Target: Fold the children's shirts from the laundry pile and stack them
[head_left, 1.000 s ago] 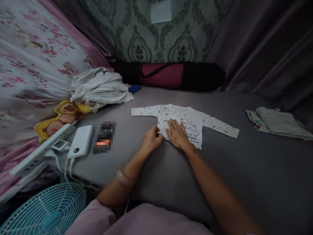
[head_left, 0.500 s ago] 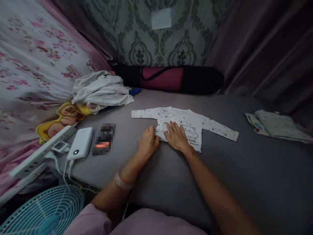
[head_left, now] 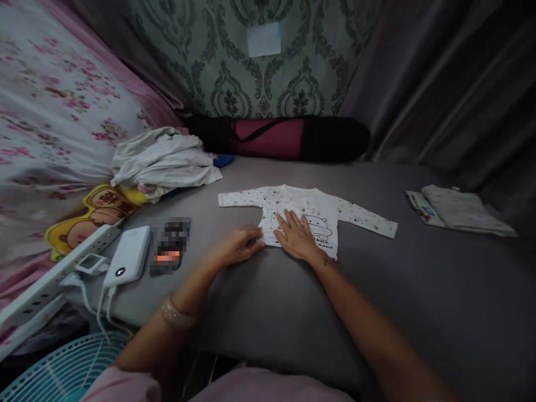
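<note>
A small white long-sleeved baby shirt (head_left: pixel 326 211) with a cartoon print lies spread flat on the grey surface (head_left: pixel 377 290), sleeves out to both sides. My right hand (head_left: pixel 294 237) lies open and flat on the shirt's lower left part, fingers stretched toward the wall. My left hand (head_left: pixel 237 245) rests on the grey surface just left of the shirt's hem, fingertips touching its edge, fingers loosely extended. A pale band sits on my left wrist.
A crumpled pile of white clothes (head_left: pixel 163 162) lies at the back left. A white power bank (head_left: pixel 128 255), a dark blurred item (head_left: pixel 170 245) and a power strip (head_left: pixel 54 273) sit at the left edge. Folded cloths (head_left: pixel 456 209) lie far right. A pink-and-black bag (head_left: pixel 276 137) lines the wall; a fan (head_left: pixel 62 371) stands below.
My left hand has slid left off the shirt's hem onto the grey surface and flattened. The right hand stays on the shirt. The camera has shifted slightly.
</note>
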The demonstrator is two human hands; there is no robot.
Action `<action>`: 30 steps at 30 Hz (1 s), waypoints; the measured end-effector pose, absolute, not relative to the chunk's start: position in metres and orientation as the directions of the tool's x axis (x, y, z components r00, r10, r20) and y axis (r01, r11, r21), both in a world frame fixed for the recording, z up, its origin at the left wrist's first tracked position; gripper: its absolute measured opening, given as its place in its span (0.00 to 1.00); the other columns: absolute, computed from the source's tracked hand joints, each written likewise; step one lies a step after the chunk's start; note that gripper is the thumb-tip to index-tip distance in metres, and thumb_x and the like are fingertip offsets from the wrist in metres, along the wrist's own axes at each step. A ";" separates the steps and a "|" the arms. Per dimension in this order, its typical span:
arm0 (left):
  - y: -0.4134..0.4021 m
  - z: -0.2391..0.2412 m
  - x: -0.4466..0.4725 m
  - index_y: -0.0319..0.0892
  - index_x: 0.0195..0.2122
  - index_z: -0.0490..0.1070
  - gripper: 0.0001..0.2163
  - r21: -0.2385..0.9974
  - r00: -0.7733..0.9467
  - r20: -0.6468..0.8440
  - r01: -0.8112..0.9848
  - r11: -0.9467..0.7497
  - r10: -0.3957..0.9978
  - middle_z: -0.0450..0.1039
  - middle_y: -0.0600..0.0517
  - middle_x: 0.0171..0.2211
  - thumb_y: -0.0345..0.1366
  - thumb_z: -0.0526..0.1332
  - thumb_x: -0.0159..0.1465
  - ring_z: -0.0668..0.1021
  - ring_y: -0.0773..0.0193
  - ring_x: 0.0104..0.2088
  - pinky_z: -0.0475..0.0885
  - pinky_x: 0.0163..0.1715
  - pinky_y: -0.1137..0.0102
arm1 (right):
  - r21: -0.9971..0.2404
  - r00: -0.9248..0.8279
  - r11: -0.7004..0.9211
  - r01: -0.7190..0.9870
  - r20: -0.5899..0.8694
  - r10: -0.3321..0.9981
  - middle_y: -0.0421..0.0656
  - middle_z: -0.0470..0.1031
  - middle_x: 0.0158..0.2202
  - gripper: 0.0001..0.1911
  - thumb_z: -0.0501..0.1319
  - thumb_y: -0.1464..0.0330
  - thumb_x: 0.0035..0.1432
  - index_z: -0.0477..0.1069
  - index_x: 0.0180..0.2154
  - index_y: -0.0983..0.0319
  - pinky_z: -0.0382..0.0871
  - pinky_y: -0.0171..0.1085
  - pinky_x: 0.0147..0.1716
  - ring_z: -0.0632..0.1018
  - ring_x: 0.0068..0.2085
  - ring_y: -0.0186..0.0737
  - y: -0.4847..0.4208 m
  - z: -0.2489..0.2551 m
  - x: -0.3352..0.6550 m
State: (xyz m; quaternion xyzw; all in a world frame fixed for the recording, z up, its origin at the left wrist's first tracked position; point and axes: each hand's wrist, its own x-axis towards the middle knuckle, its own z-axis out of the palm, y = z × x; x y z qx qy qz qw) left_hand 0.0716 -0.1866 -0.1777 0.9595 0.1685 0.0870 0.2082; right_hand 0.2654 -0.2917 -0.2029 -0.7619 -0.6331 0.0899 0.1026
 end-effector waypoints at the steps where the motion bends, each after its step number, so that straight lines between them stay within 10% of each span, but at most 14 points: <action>1: -0.185 -0.170 0.080 0.40 0.40 0.76 0.17 0.398 0.919 0.075 0.328 -0.857 0.387 0.78 0.43 0.41 0.46 0.53 0.68 0.79 0.57 0.43 0.73 0.45 0.64 | -0.309 0.160 -0.159 0.938 -0.022 0.987 0.48 0.44 0.70 0.32 0.40 0.55 0.68 0.48 0.68 0.62 0.35 0.52 0.66 0.46 0.70 0.47 -0.294 -0.200 0.268; 4: -0.184 -0.159 0.115 0.38 0.36 0.76 0.20 0.270 0.871 0.129 0.429 -0.862 0.474 0.77 0.43 0.35 0.46 0.49 0.70 0.79 0.55 0.41 0.71 0.45 0.63 | -0.381 0.206 -0.193 0.904 -0.007 0.978 0.47 0.43 0.71 0.33 0.36 0.55 0.69 0.45 0.69 0.63 0.39 0.49 0.66 0.45 0.70 0.43 -0.302 -0.192 0.282; 8: -0.192 -0.182 0.161 0.31 0.60 0.63 0.24 0.174 0.849 0.254 0.431 -0.886 0.463 0.62 0.36 0.62 0.43 0.47 0.70 0.61 0.50 0.64 0.58 0.62 0.58 | -0.250 0.460 -0.425 0.870 0.100 0.882 0.51 0.42 0.70 0.33 0.40 0.57 0.68 0.47 0.68 0.70 0.36 0.51 0.66 0.44 0.70 0.48 -0.318 -0.194 0.307; 14: -0.200 -0.218 0.177 0.25 0.66 0.49 0.36 0.113 0.838 0.025 0.540 -0.834 0.545 0.44 0.33 0.68 0.53 0.42 0.69 0.49 0.45 0.68 0.46 0.66 0.53 | -0.151 0.560 -0.549 0.822 0.047 0.827 0.55 0.46 0.69 0.36 0.41 0.55 0.67 0.50 0.66 0.75 0.40 0.50 0.66 0.48 0.69 0.51 -0.330 -0.216 0.321; 24: -0.211 -0.188 0.210 0.30 0.65 0.55 0.32 0.104 0.870 0.101 0.473 -0.875 0.482 0.48 0.35 0.68 0.51 0.41 0.70 0.50 0.48 0.68 0.46 0.66 0.53 | -0.200 0.645 -0.616 0.761 0.138 0.752 0.53 0.46 0.70 0.34 0.39 0.57 0.68 0.49 0.67 0.72 0.35 0.53 0.66 0.46 0.69 0.49 -0.341 -0.205 0.366; 30: -0.212 -0.188 0.273 0.32 0.65 0.55 0.27 0.160 0.948 0.029 0.308 -0.938 0.316 0.51 0.39 0.67 0.44 0.42 0.71 0.53 0.52 0.68 0.49 0.66 0.57 | -0.316 0.687 -0.623 0.715 0.154 0.710 0.54 0.62 0.63 0.30 0.40 0.59 0.67 0.62 0.61 0.68 0.50 0.50 0.62 0.61 0.64 0.49 -0.366 -0.200 0.411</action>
